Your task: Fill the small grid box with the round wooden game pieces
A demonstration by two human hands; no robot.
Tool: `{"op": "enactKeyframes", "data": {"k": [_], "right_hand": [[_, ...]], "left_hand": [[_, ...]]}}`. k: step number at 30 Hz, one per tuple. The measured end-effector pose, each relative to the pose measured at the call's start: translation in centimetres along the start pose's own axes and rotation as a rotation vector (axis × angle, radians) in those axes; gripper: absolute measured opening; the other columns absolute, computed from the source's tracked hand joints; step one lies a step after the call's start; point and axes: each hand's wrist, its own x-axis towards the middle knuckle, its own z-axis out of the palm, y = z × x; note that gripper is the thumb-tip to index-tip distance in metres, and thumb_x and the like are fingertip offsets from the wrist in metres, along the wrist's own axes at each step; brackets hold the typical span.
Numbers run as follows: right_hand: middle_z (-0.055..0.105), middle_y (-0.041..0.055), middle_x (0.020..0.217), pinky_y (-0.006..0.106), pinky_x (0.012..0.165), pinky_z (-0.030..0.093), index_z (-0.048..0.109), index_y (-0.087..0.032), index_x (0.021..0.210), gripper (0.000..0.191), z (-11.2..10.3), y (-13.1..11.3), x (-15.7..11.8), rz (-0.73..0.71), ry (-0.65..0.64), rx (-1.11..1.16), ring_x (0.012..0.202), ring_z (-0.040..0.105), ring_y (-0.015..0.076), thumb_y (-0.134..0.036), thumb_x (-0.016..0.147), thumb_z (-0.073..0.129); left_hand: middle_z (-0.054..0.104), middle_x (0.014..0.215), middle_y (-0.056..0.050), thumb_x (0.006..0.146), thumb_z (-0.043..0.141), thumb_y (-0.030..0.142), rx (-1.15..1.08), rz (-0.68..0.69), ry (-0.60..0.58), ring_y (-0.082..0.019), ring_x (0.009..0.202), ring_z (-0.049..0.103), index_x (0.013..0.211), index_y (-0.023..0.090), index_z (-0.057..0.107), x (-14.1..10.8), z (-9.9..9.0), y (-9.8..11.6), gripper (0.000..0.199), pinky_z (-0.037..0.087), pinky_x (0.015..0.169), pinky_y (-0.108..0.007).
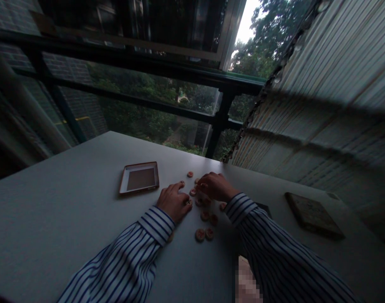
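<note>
Several small round wooden pieces with markings lie scattered on the white table [94, 202], among them a piece [200, 235] near the front and a piece [190, 174] at the back. My left hand [173, 202] rests low over the table with its fingers apart, its thumb and forefinger at two of the pieces. My right hand [216, 187] reaches in from the right, fingers bent down over the pieces; its fingertips touch or hover at a piece, and I cannot make out whether it is gripped.
An open tray-like lid [124, 180] lies left of my hands. On the right sits a flat closed box [314, 214]. A dark flat object shows partly under my right sleeve. Behind the table stand a dark railing [138, 101] and a pleated curtain [306, 126].
</note>
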Motion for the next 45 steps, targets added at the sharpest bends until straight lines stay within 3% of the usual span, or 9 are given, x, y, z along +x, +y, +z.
{"op": "enactKeyframes", "data": {"k": [5,9,13,17,24,38,45], "right_hand": [[0.063,0.0052,0.09,0.027,0.069,0.03,0.064,-0.026,0.089,0.024,0.1,0.1,0.1,-0.014,-0.009,-0.003,0.089,0.051,0.0184,-0.037,0.081,0.043],[0.062,0.0051,0.093,0.029,0.071,0.029,0.064,-0.026,0.09,0.024,0.3,0.0,0.1,-0.033,0.003,-0.033,0.091,0.049,0.019,-0.035,0.082,0.043],[0.061,0.0052,0.096,0.03,0.071,0.027,0.063,-0.025,0.09,0.024,0.4,-0.2,0.1,-0.033,-0.014,-0.074,0.093,0.047,0.0192,-0.035,0.082,0.042],[0.06,0.0059,0.097,0.031,0.071,0.026,0.062,-0.025,0.092,0.025,0.5,-0.3,0.1,-0.03,-0.008,-0.093,0.094,0.046,0.0195,-0.036,0.083,0.041],[0.06,0.0067,0.094,0.031,0.07,0.026,0.062,-0.023,0.087,0.025,0.6,-0.4,-0.1,-0.031,0.035,-0.066,0.091,0.046,0.0199,-0.037,0.083,0.042],[0.061,0.006,0.091,0.03,0.069,0.027,0.059,-0.026,0.093,0.024,0.3,-0.7,0.1,-0.024,-0.056,-0.131,0.089,0.049,0.0197,-0.033,0.083,0.039],[0.063,0.0057,0.088,0.03,0.07,0.031,0.06,-0.023,0.087,0.025,0.3,-0.6,0.2,-0.028,-0.058,-0.102,0.088,0.052,0.0195,-0.036,0.083,0.038]], "left_hand": [[0.055,0.108,-0.01,0.063,0.065,0.033,-0.017,0.02,0.041,-0.025,0.098,0.051,0.081,0.022,0.067,0.0,0.1,-0.3,0.021,0.042,0.081,-0.042],[0.058,0.099,-0.01,0.071,0.056,0.031,-0.084,0.0,0.15,-0.022,0.092,0.054,0.092,0.018,0.063,0.4,0.0,-1.2,0.025,0.044,0.081,-0.038],[0.059,0.092,-0.008,0.078,0.046,0.027,-0.147,-0.085,0.309,-0.02,0.088,0.056,0.087,0.016,0.063,0.9,-0.7,-2.3,0.022,0.045,0.081,-0.036],[0.06,0.09,-0.007,0.078,0.044,0.026,-0.172,-0.15,0.379,-0.019,0.087,0.056,0.086,0.015,0.062,1.1,-1.2,-2.7,0.023,0.045,0.081,-0.035],[0.062,0.09,-0.008,0.077,0.044,0.025,-0.21,-0.174,0.398,-0.018,0.086,0.057,0.085,0.014,0.062,1.1,-1.6,-2.3,0.022,0.045,0.081,-0.033],[0.062,0.087,-0.006,0.076,0.045,0.022,-0.234,-0.166,0.392,-0.017,0.084,0.057,0.082,0.015,0.061,1.1,-1.2,-1.9,0.019,0.045,0.08,-0.031],[0.063,0.085,-0.008,0.076,0.047,0.021,-0.245,-0.128,0.383,-0.018,0.082,0.058,0.082,0.013,0.062,1.1,-0.8,-1.9,0.019,0.046,0.079,-0.033]]}}
